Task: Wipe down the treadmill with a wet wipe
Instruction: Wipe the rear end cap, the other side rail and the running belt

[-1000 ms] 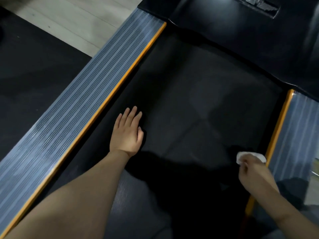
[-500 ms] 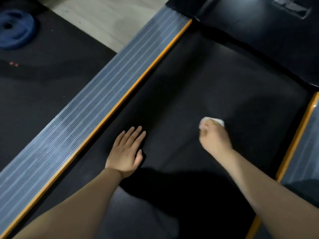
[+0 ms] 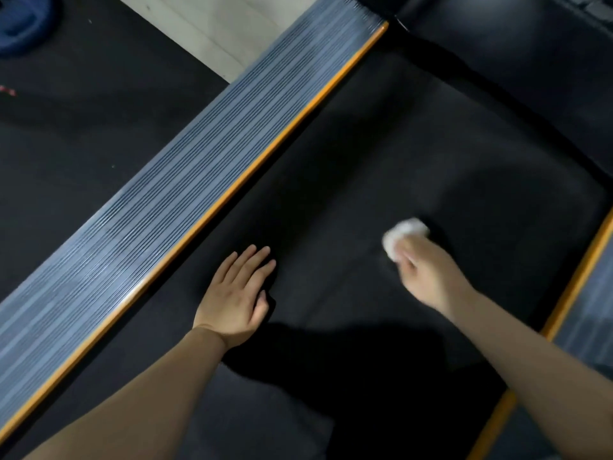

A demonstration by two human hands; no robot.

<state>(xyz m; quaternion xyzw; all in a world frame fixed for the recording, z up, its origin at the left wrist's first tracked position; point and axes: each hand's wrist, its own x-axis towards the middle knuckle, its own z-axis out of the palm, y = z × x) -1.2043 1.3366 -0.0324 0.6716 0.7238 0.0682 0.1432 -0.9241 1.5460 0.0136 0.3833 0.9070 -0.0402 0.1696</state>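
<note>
Head view, with the black treadmill belt as landmark. The belt fills the middle of the picture and runs from the lower left towards the upper right. Left hand: lies palm down on the belt near its left edge, fingers straight and close together, thumb tucked alongside; it holds nothing. Right hand: over the middle of the belt, to the right of the left hand and well apart from it, blurred; its fingers are curled round a white wet wipe, which bunches out past the fingertips on the far side of the hand. The blur hides whether the wipe lies flat against the belt. Left side rail: a grey ribbed strip along the belt's left edge, bordered on the belt side by a thin orange stripe. Right side rail: the same grey ribbing with an orange edge, along the belt's right edge, only partly in view. Black glossy cover: across the far end of the belt. Dark floor mat: beyond the left side rail. Pale wooden floor: beyond the mat, at the top. Blue round object: on the mat at the top left corner, cut off by the frame. A dark shadow lies on the belt between the two forearms.
</note>
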